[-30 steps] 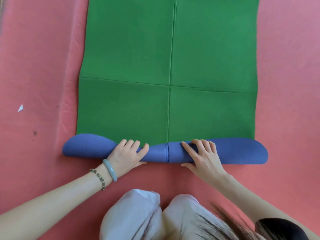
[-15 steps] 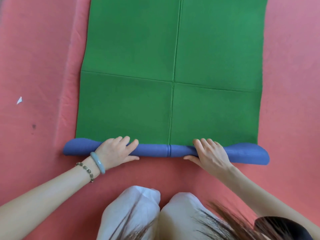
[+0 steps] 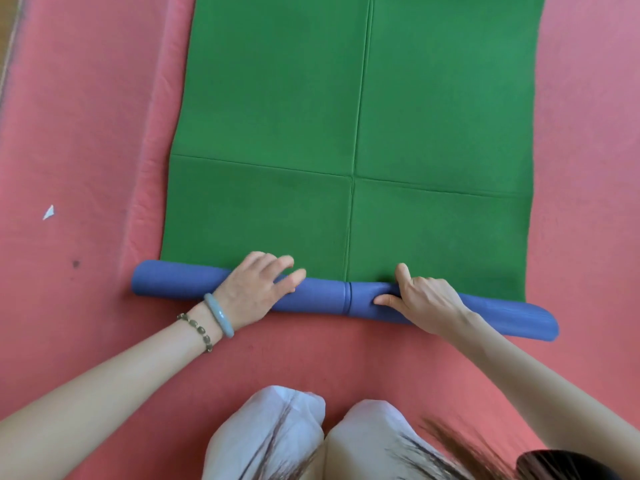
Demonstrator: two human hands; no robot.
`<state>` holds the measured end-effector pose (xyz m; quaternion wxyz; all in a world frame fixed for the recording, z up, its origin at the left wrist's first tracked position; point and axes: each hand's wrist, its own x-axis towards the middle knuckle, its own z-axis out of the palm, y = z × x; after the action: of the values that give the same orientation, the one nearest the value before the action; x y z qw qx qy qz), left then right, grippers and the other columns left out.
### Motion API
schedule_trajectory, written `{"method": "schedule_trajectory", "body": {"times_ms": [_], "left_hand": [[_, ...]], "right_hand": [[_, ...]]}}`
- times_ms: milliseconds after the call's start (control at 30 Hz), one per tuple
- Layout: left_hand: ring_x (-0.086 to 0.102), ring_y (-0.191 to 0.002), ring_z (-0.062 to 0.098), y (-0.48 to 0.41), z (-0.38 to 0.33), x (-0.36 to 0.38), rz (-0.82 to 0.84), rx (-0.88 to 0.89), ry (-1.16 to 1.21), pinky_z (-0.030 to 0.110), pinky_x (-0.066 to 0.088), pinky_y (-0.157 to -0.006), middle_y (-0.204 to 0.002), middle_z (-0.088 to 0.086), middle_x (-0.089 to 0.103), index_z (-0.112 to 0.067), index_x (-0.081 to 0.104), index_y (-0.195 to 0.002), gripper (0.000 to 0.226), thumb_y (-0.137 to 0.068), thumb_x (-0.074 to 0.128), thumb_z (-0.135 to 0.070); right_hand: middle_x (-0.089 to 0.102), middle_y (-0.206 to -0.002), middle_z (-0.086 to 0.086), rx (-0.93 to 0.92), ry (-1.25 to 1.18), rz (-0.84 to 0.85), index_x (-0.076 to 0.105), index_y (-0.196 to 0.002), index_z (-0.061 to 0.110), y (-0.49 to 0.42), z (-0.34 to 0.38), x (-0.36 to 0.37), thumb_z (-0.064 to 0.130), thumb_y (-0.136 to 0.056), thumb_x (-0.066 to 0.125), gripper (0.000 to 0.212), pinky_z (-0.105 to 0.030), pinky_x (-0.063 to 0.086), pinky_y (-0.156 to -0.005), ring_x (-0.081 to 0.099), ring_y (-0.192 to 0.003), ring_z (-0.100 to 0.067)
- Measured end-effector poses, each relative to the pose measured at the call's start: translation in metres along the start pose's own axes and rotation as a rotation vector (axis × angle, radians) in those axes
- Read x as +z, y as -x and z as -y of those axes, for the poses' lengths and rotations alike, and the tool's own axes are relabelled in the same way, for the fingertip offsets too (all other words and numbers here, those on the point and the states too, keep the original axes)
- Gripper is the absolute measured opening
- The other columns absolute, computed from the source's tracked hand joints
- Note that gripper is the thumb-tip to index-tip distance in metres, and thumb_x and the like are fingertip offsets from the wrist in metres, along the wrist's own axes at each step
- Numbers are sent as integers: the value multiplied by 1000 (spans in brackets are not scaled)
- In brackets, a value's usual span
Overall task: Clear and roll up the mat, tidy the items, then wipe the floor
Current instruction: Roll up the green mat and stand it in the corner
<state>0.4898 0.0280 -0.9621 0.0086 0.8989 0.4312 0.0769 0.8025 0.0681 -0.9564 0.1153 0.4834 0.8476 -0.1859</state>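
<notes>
Across the lower middle, our left hand [image 3: 256,289] presses flat and our right hand [image 3: 420,299] clutches the yoga mat roll [image 3: 322,297], tighter than before; most stays unrolled.

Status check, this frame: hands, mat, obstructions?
Left hand pressing flat on rolled mat; right hand gripping it. Rest lies flat, green face up. White scrap on floor, left, apart.

The mat [image 3: 277,116] has a matt, finely textured green face. Its blue underside [image 3: 173,282] is smoother and also matt. Red floor covering [image 3: 86,133]: cloth-like, matt, wrinkled at left. Bangle [image 3: 218,315]: glossy, smooth. Trousers [image 3: 263,431], bottom centre: pale cloth.
</notes>
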Motion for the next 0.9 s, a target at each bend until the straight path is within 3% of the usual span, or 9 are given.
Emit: {"method": "schedule_trajectory", "body": {"times_ms": [100, 200, 267, 333, 400, 500, 633, 733, 900], "left_hand": [[46, -91, 25, 6, -19, 1, 5, 80, -118, 40, 38, -86, -108, 9, 44, -7, 48, -115, 55, -85, 44, -52], [45, -96, 26, 12, -28, 13, 67, 1, -235, 42, 41, -89, -110, 10, 44, -5, 48, -118, 70, -74, 52, -59], [46, -94, 27, 11, -29, 19, 61, 3, -236, 42, 40, -87, -106, 10, 46, -5, 49, -116, 57, -82, 52, -50], [53, -88, 26, 8, -28, 19, 59, 28, -208, 41, 43, -83, -97, 8, 54, -5, 50, -113, 46, -89, 44, -43], [58, -76, 24, 2, -23, 14, 66, 52, -162, 38, 47, -73, -85, 5, 60, -6, 54, -108, 40, -91, 41, -39], [54, -64, 24, -12, -14, 1, 83, 62, -99, 35, 45, -59, -76, 5, 58, -8, 62, -96, 36, -91, 42, -37], [49, -58, 22, -28, -2, -9, 120, 41, 5, 33, 43, -53, -70, 4, 52, -11, 58, -81, 31, -89, 41, -36], [51, -54, 22, -40, 5, -13, 175, -22, 84, 31, 45, -48, -67, 4, 51, -11, 52, -78, 33, -89, 37, -38], [63, -70, 28, -55, 18, -14, 243, -176, 138, 34, 50, -53, -89, 9, 62, -12, 43, -107, 41, -89, 34, -47]], "right_hand": [[65, -65, -8, 19, 24, 22, 25, -86, 13, -3, 0, -1, 81, -54, -32, 94, -30, 15, -40, 66, -64, -33], [66, -68, -6, 20, 64, 26, 24, -86, 14, -4, 1, -3, 80, -53, -32, 93, -31, 25, -44, 66, -67, -32], [61, -62, -6, 24, 27, -48, 29, -81, 15, -2, 0, -7, 82, -69, -14, 80, -30, 31, -42, 63, -60, -31], [54, -66, -7, -23, -22, -202, 40, -74, 12, 1, -4, -5, 73, -86, 18, 66, -33, 40, -44, 56, -60, -29], [56, -80, -10, -70, 7, -360, 52, -81, 7, 5, -9, -2, 58, -90, 40, 53, -36, 46, -57, 53, -68, -30], [59, -91, -13, -144, 75, -522, 57, -100, 7, 14, -12, -2, 47, -89, 52, 41, -39, 43, -68, 52, -76, -31], [52, -103, -11, -235, 144, -444, 58, -116, 4, 27, -13, 2, 57, -84, 53, 62, -40, 40, -78, 48, -87, -29], [59, -97, -8, -200, 129, -365, 60, -116, 5, 17, -18, -5, 57, -86, 46, 62, -38, 42, -75, 54, -82, -29], [62, -79, -3, -178, -64, -227, 58, -102, 15, -8, -26, -24, 52, -88, 43, 43, -34, 50, -61, 59, -70, -29]]}}
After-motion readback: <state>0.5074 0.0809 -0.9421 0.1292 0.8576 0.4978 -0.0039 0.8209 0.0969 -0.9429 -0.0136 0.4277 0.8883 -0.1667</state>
